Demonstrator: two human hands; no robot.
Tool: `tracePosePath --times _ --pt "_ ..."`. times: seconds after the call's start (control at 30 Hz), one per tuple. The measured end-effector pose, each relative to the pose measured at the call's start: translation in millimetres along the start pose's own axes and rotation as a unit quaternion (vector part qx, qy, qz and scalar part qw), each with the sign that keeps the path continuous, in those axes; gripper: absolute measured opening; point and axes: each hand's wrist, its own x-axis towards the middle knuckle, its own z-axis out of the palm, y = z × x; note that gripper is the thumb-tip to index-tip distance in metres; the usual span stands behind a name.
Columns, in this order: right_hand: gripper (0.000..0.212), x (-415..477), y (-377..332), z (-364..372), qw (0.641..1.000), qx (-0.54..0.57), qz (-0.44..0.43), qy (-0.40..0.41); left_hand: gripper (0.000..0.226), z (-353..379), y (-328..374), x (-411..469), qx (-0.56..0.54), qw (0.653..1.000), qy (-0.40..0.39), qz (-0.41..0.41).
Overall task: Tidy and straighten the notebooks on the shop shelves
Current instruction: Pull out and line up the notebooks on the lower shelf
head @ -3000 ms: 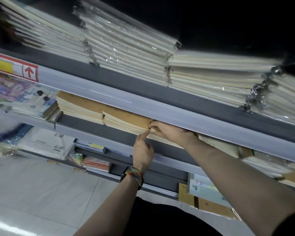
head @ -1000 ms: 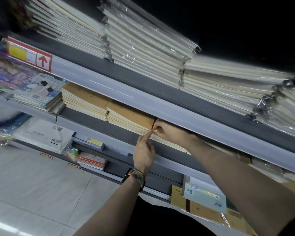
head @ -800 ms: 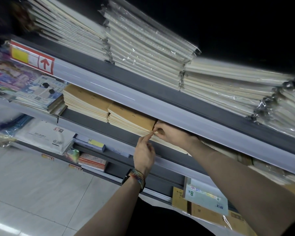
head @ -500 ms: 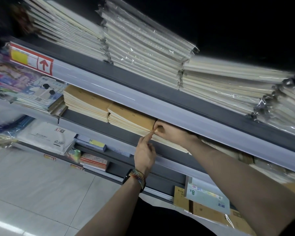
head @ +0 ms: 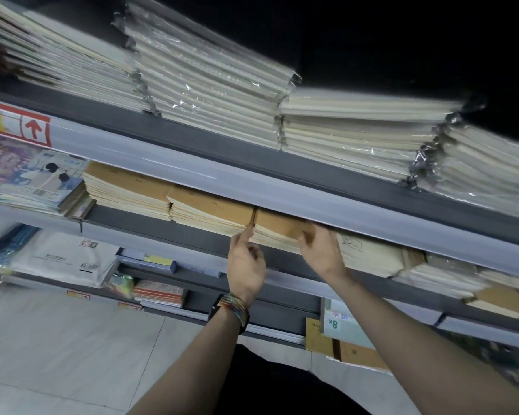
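Where the middle shelf holds brown notebooks in piles side by side, both hands are up at the third pile. The pile lies just above the hands, and its long side runs along the shelf. The left hand holds nothing. Its pointing finger sticks straight up and touches the pile's left front corner, right at the thin crack next to the second pile. Its other fingers are loosely bent. The right hand rests on the pile's right end with its fingers laid over the brown cover. I cannot see its thumb, so I cannot tell if it grips.

Each hand is nearest its own end, so I think together they can square the pile up. There is little room sideways: the second pile touches it on the left, and a pale pile sits just beside it on the right. The grey rail of the shelf above hangs close over it. The free ways are back into the shelf or out toward the person.
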Motion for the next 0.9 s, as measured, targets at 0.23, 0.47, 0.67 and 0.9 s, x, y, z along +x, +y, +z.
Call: tracePosePath --times 0.23,0.47,0.67,0.9 --pt "0.061 -35.4 12.8 20.9 0.979 0.146 0.083 0.112 0.048 -2.1 3.5 5.9 -0.006 0.999 -0.021 -0.027" --pt "0.046 -63.6 4.4 40.6 0.919 0.253 0.213 0.215 0.039 -3.7 7.1 11.5 0.020 0.999 -0.030 -0.035" --pt "0.042 -58.0 10.6 41.4 0.890 0.315 0.276 0.182 0.041 -6.4 9.8 10.4 0.018 0.998 -0.041 -0.049" --pt "0.053 -61.0 8.8 51.5 0.880 0.349 0.263 0.185 0.043 -10.8 12.0 10.2 0.023 0.997 -0.054 -0.050"
